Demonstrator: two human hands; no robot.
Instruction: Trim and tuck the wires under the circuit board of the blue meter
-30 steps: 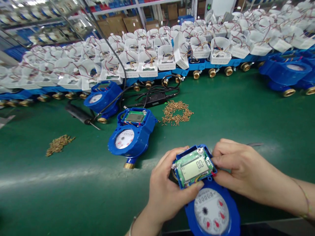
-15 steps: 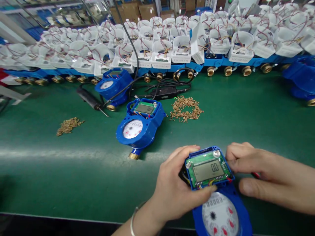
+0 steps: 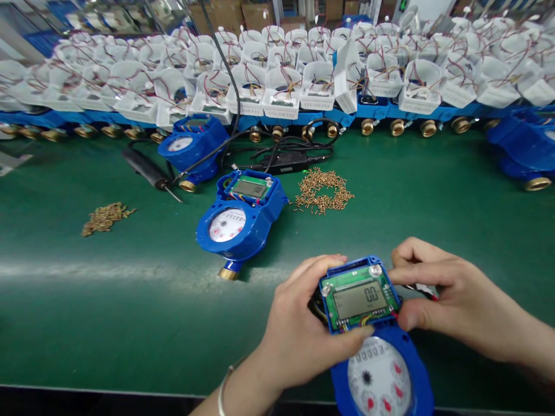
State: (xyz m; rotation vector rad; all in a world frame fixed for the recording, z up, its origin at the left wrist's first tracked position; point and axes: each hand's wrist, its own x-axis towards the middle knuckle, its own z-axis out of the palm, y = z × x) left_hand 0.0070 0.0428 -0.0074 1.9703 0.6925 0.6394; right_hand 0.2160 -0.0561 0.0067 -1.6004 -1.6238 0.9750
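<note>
A blue water meter (image 3: 416, 370) is near the bench's front edge, its round dial facing up. Its open upper compartment shows a green circuit board with a lit display (image 3: 359, 299). My left hand (image 3: 299, 329) is closed around the left of this compartment, the thumb across its lower edge. At the right side my right hand (image 3: 451, 294) is curled, fingertips against the housing. A thin red and black wire (image 3: 427, 290) shows between its thumb and fingers; the fingertips' exact grip is partly hidden.
A second water meter (image 3: 255, 222) and a third (image 3: 202, 150) stand left of centre. Loose brass screws (image 3: 329, 202) lie in piles. An electric screwdriver (image 3: 145, 167) with a black cable lies at left. White housings (image 3: 281, 95) with wires line the back; another blue meter (image 3: 524, 141) stands right.
My right thumb has moved in against the meter's right side, and more of the wire shows in that hand. The left hand keeps its hold. The whole view has shifted slightly.
</note>
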